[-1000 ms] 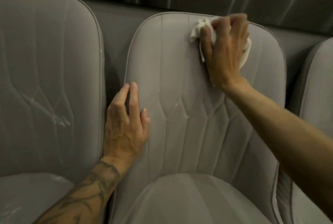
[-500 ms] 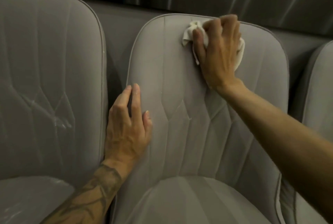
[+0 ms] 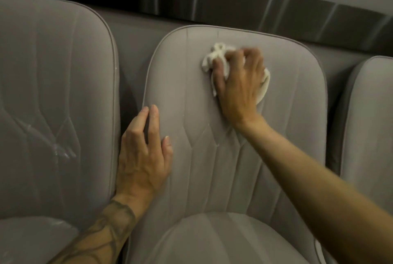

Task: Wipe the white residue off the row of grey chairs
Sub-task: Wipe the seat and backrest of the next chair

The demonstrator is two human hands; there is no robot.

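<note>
Three grey chairs make up the row, and we are working on the middle chair (image 3: 293, 98). Our right hand (image 3: 240, 85) is curled round a bunched white cloth (image 3: 214, 57) and presses it to the upper backrest; loose tails stick out past the fingertips and at the little-finger side. Our left hand (image 3: 142, 157) holds nothing. It lies flat with straight fingers on the same backrest, below and left of the right hand, and its outer fingers are hidden at the piped edge (image 3: 146, 85). White residue (image 3: 61, 151) shows most plainly on the left chair (image 3: 53, 61), left of the left hand, as smears along the stitching. Small flecks (image 3: 217, 145) lie between the two hands. Risks, as we judge them: a loaded cloth may smear residue back onto wiped fabric, flat strokes may pass over residue seated in the seams, and the backrest may rock under pressure if the left hand lifts. Above the right hand the backrest ends shortly at its rounded top, with a dark wall panel (image 3: 234, 4) beyond. To its right, bare fabric runs to the piping, then a gap comes before the right chair (image 3: 370, 115). Below the right hand, the face is open down to the seat cushion (image 3: 212, 242). Left of the left hand, the narrow gap leaves little stroke room.
</note>
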